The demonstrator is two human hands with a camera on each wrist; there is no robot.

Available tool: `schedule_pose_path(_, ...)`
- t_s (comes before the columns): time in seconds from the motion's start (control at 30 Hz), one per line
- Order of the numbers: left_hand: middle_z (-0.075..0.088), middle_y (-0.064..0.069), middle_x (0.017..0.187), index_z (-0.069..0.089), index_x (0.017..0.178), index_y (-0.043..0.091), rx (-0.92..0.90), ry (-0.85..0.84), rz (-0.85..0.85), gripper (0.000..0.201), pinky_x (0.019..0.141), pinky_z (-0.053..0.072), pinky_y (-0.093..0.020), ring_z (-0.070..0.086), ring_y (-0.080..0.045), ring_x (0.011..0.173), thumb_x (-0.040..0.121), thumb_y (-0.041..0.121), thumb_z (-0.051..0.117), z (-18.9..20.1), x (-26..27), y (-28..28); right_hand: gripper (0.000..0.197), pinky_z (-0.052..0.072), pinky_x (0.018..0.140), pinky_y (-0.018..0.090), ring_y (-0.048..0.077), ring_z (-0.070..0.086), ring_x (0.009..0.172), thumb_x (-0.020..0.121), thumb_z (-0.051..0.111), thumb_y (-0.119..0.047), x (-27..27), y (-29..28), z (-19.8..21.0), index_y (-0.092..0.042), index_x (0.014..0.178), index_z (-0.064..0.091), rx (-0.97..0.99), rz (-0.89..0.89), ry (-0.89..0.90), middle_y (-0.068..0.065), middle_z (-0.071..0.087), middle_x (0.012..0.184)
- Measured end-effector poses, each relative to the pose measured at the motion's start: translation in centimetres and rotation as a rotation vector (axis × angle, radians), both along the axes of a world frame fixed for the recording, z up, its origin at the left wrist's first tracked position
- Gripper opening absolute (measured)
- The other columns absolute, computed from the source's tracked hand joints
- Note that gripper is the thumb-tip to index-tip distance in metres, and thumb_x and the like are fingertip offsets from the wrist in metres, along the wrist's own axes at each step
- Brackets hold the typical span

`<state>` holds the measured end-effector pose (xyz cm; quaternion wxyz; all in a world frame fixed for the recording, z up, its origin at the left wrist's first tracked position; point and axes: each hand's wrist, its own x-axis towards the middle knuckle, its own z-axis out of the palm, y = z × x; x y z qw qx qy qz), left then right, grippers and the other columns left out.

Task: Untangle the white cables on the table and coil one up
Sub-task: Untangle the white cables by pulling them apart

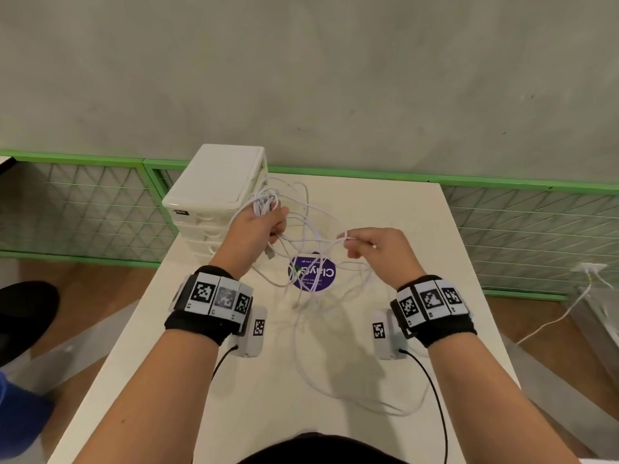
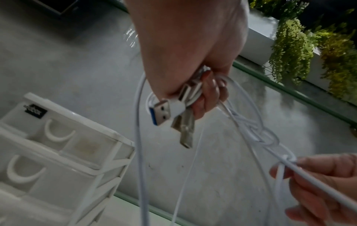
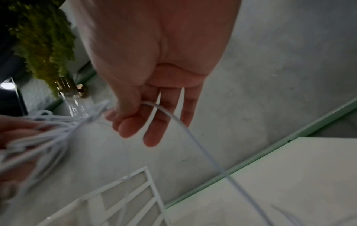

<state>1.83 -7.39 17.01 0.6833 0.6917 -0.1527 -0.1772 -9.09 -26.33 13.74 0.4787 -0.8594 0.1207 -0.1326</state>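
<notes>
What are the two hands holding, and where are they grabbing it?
The left hand grips the white cables bunched near their plug ends. The right hand pinches one strand beside the knot.

Cables smooth white plastic; plugs metal.

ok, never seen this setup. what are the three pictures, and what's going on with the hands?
No machine here: a person works with bare hands, with cameras strapped to the head and to both wrists.

The head view looks down on a white table. A white drawer box stands at its far left, and a purple round sticker lies mid-table under loose white cables.

The left wrist view shows the left hand gripping a bunch of cable loops with plugs sticking out.

The right wrist view shows the right hand pinching a single strand that pulls at a knot between the hands.

The tangle is not yet undone.
</notes>
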Motion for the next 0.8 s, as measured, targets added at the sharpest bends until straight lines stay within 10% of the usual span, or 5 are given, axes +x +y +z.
schedule_pose_path(0.27,0.040,0.012,0.044,0.041,0.067,0.015,-0.136,0.065,0.116,0.033,0.038,0.030,-0.014,0.036,-0.003,0.041,0.094,-0.001,0.050,0.3,1.1,2.4,0.018,0.048,0.076,0.020,0.015,0.064,0.073,0.092,0.057,-0.018,-1.5,-6.7,-1.6,-0.017,0.102,0.071,0.030,-0.418,-0.056,-0.001,0.068,0.073)
schedule_pose_path(0.47,0.034,0.011,0.046,0.037,0.067,0.015,-0.113,0.041,0.094,0.035,0.040,0.027,-0.014,0.033,-0.004,0.042,0.095,-0.002,0.047,0.5,1.3,2.2,0.022,0.048,0.086,0.036,0.025,0.063,0.092,0.094,0.053,-0.030,-2.5,-9.0,-4.7,-0.022,0.107,0.070,-0.089,-0.638,0.229,0.001,0.072,0.096)
schedule_pose_path(0.57,0.035,0.011,0.047,0.039,0.068,0.016,-0.067,0.044,0.044,0.033,0.042,0.026,-0.015,0.032,-0.005,0.043,0.095,-0.001,0.049,0.2,0.7,1.3,0.037,0.035,0.106,0.041,0.030,0.046,0.125,0.094,0.051,-0.024,-2.2,-8.1,-4.7,-0.015,0.130,0.054,-0.276,-0.527,0.574,0.010,0.052,0.136)
schedule_pose_path(0.67,0.037,0.011,0.047,0.040,0.070,0.016,-0.053,0.053,0.015,0.032,0.042,0.027,-0.014,0.034,-0.005,0.044,0.094,-0.001,0.050,0.2,0.1,0.3,0.067,0.011,0.117,0.030,0.019,0.013,0.145,0.088,0.054,-0.007,-1.1,-5.5,-2.2,-0.013,0.148,0.023,-0.335,-0.188,0.250,0.002,0.019,0.156)
schedule_pose_path(0.8,0.037,0.011,0.047,0.040,0.070,0.016,-0.069,0.056,-0.019,0.032,0.041,0.025,-0.014,0.033,-0.004,0.043,0.094,-0.001,0.050,0.7,-0.3,-0.7,0.053,0.020,0.109,0.019,-0.001,0.034,0.129,0.088,0.059,-0.008,0.1,-0.7,0.7,-0.025,0.137,0.047,-0.241,0.080,-0.034,-0.017,0.048,0.133)
